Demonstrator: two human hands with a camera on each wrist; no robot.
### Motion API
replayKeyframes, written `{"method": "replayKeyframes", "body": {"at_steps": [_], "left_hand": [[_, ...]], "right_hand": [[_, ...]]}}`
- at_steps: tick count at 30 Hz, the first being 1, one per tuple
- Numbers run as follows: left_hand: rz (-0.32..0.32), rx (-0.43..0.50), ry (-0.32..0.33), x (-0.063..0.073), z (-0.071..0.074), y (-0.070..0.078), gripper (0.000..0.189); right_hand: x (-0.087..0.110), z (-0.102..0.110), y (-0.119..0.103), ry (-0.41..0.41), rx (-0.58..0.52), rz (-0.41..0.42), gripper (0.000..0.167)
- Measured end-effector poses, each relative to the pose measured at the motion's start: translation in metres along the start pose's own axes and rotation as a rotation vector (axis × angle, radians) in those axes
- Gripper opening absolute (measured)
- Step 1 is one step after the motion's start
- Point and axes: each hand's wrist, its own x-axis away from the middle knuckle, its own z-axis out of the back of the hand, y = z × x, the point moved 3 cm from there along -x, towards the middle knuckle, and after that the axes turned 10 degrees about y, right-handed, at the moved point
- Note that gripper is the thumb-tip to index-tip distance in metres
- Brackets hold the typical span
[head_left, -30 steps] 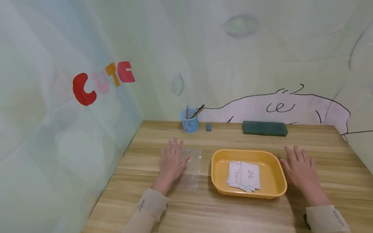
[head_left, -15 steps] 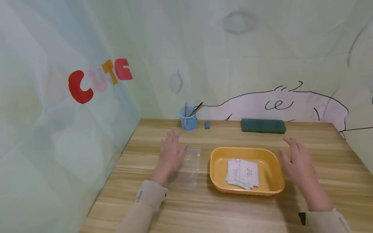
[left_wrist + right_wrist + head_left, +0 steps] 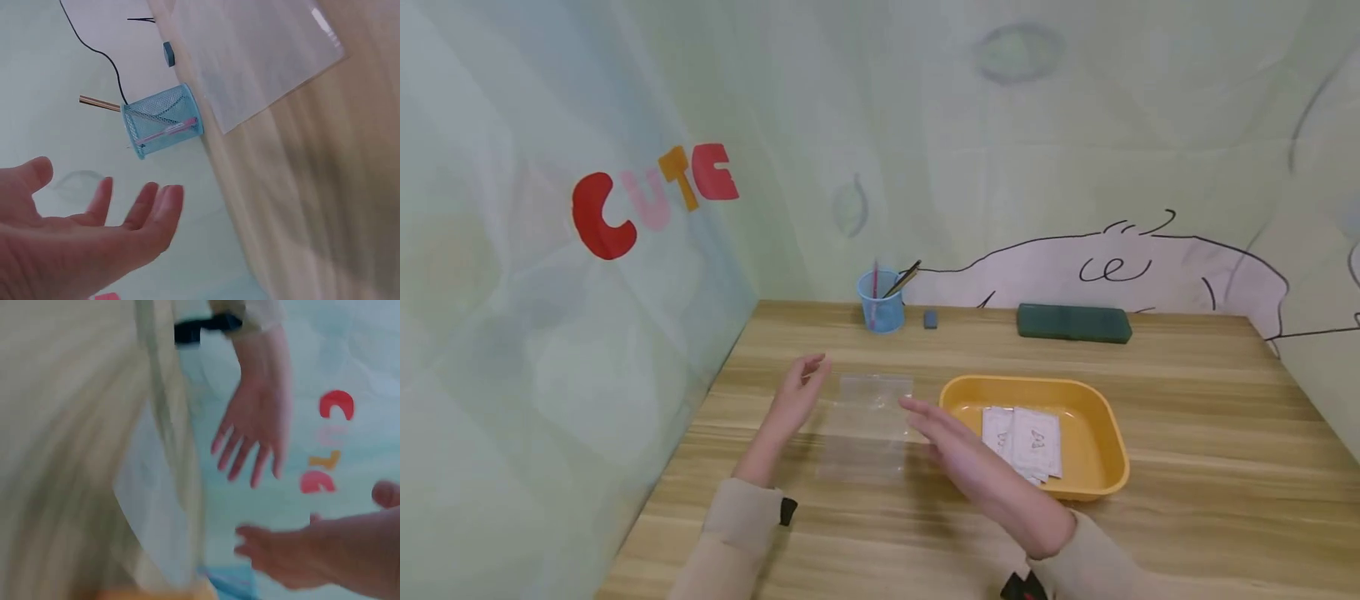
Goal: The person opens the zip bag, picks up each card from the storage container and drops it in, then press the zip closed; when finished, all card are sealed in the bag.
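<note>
A clear zip-top plastic bag [image 3: 868,433] lies flat on the wooden table. At its left side my left hand [image 3: 796,398] is held above the tabletop, palm turned inward, fingers loosely bent around nothing. My right hand [image 3: 955,442] hovers at the bag's right edge with fingers extended, partly covering the yellow tray [image 3: 1105,450] in the head view. Inside that tray lie several small white square packets [image 3: 1037,442] printed with a dark butterfly-like mark. The right wrist view has both hands facing each other, empty, with the bag [image 3: 153,500] below.
Along the table's back edge stand a blue mesh cup [image 3: 882,304] holding pencils, a small blue block [image 3: 930,320] and a dark green case [image 3: 1073,323]. Printed fabric walls [image 3: 805,167] enclose the table at the back and left.
My right hand has swung left from beyond the tray's right side to the bag. My left hand has come off the bag, shifting left and turning its palm inward.
</note>
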Motion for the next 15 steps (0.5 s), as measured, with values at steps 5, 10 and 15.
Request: {"method": "replayKeyframes", "body": {"at_steps": [5,10,15], "left_hand": [[0.181,0.045,-0.116,0.007,0.003,-0.017,0.069],[0.308,0.048,-0.208,0.017,0.001,-0.034,0.071],[0.357,0.047,-0.228,0.018,0.004,-0.041,0.078]], "right_hand": [[-0.026,-0.030,0.032,0.077,-0.159,-0.082,0.061],[-0.036,-0.037,0.049,0.182,-0.161,-0.140,0.066],[-0.042,-0.039,0.053,0.241,-0.141,-0.166,0.066]]}}
